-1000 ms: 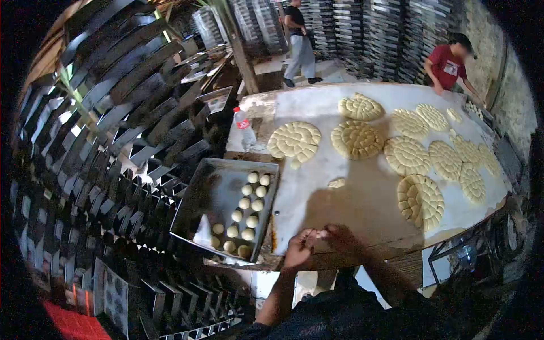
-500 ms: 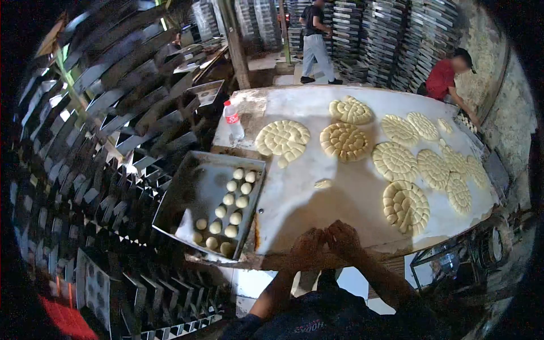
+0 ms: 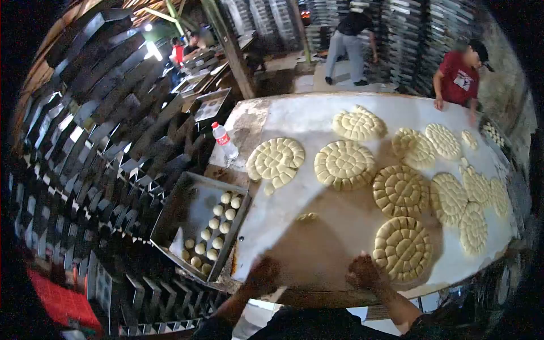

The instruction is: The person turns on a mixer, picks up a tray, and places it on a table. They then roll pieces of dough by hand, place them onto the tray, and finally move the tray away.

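Note:
My left hand (image 3: 263,275) is over the front edge of the table, dark and blurred, its fingers hard to make out. To its right, my right hand (image 3: 364,272) is low over the tabletop with curled fingers; whatever may be inside is hidden. A round of cut dough pieces (image 3: 403,248), laid in rings, lies just right of that hand. Between and beyond both hands sits a small strip of dough (image 3: 307,216). On the left, a metal tray (image 3: 195,199) holds several dough balls (image 3: 217,242).
Several more dough rounds (image 3: 344,164) cover the pale table (image 3: 300,116). A red-capped bottle (image 3: 225,141) stands at the left edge. Racks of stacked pans (image 3: 85,141) rise on the left. A person in a red shirt (image 3: 459,76) is at the far right corner; another person (image 3: 351,45) bends behind the table.
My hands have moved apart from being together at the front edge, left hand leftward, right hand rightward. The view has shifted. The red-shirted person is more upright; the person behind now bends.

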A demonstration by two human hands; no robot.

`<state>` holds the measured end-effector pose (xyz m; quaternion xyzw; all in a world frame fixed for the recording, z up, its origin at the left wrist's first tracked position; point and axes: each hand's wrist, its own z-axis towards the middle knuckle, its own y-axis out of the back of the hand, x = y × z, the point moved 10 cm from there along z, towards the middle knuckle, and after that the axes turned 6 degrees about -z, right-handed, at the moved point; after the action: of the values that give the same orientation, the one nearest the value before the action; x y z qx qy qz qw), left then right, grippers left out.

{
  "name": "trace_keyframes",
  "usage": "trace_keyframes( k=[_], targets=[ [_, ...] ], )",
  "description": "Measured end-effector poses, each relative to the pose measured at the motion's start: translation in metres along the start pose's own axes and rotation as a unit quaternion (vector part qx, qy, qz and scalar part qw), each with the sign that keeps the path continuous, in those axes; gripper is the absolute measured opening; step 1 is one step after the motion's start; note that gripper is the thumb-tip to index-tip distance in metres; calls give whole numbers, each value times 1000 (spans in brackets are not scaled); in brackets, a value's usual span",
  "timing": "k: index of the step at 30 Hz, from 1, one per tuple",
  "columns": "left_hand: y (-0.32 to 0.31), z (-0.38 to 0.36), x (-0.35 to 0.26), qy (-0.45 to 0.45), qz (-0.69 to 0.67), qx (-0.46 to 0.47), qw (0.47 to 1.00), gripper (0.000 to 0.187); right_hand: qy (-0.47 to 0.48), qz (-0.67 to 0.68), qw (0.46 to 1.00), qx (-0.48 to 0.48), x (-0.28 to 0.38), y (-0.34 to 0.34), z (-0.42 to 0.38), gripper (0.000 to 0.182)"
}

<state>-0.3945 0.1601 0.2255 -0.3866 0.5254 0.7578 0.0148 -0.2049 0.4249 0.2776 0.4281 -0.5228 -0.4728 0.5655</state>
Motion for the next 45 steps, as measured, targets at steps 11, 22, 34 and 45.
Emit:
trace_keyframes(
  k=[11,22,34,45],
  targets=[
    [-40,28,-76,19,-35,-29,999,38,108,121,987,5,46,-74,22,26],
    [-53,62,-9,165,-278,-197,925,16,43,-68,989,-122,23,-30,76,24],
    [7,121,-53,17,113,-83,990,21,-259,95,927,-254,-38,-18,116,19],
    [17,17,-24,41,-245,-36,968,21,-436,548,704,-118,1,-58,13,25]
  ],
)
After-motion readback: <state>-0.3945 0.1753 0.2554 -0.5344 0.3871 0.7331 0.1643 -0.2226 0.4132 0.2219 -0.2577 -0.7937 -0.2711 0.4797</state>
